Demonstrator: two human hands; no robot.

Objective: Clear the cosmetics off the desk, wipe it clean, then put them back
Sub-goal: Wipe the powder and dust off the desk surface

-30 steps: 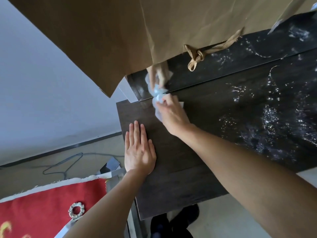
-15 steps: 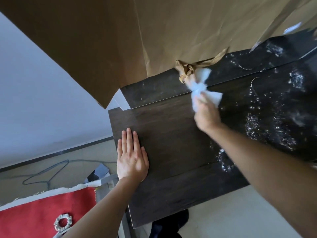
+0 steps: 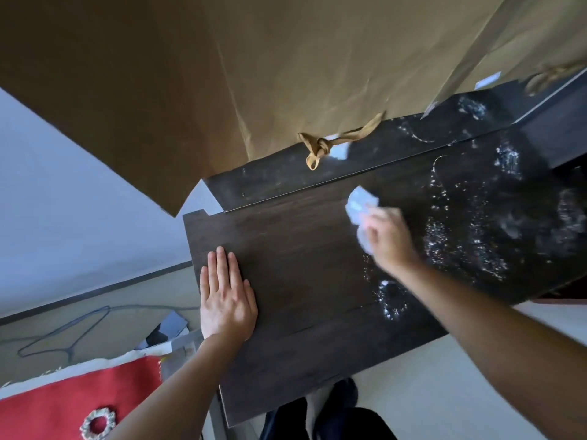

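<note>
- Right hand (image 3: 386, 238), blurred, grips a crumpled white wipe (image 3: 360, 206) against the dark desk (image 3: 298, 249), near the middle.
- Left hand (image 3: 227, 296) lies flat, fingers straight and together, at the desk's left edge.
- White specks (image 3: 470, 239) cover the desk's right part.
- Brown paper bag (image 3: 286, 65) stands behind.

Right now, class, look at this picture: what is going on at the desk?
A person is wiping a dark wooden desk. The right hand grips a crumpled white wipe against the desk top, while the left hand lies flat near the left edge. The left part looks clean; white specks cover the right part. No cosmetics are in view on the desk. A brown paper bag is at the back edge.
</note>
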